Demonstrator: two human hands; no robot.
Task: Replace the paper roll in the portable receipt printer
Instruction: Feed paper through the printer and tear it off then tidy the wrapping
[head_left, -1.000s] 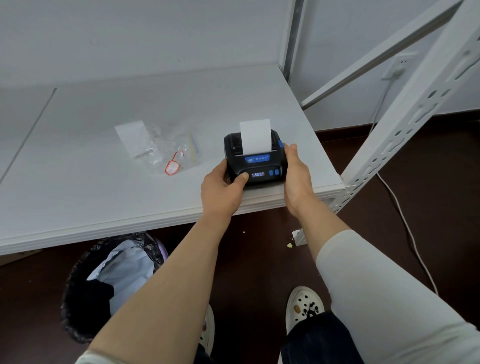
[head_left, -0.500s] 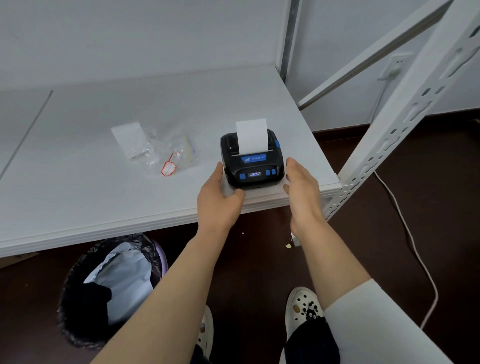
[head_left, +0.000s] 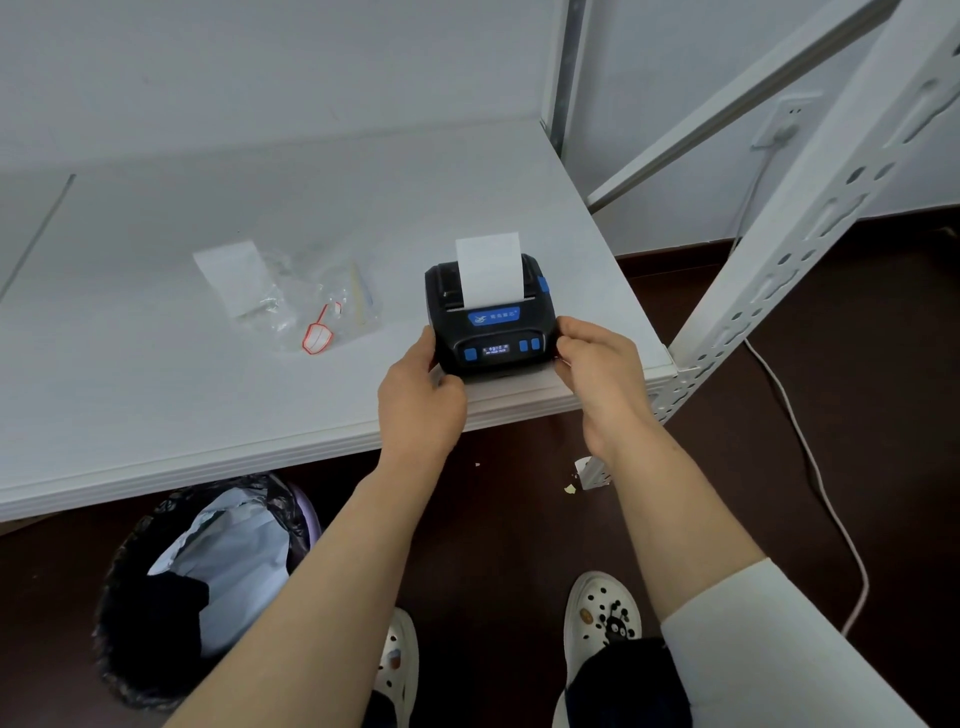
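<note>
The black portable receipt printer with blue buttons stands near the front right corner of the white shelf. Its lid is closed, its small display is lit, and a strip of white paper sticks up from the slot. My left hand grips the printer's lower left side, thumb against the casing. My right hand presses its curled fingers on the lower right side. The roll itself is hidden inside.
An empty clear plastic wrapper with a red tear tab and a white paper slip lie left of the printer. A perforated white shelf post rises at the right. Below stand a black-lined waste bin and a cable on the dark floor.
A second ago both hands held the printer. Half a second ago they had drawn back off it. Now they are back on its two sides, lower down near the front.
</note>
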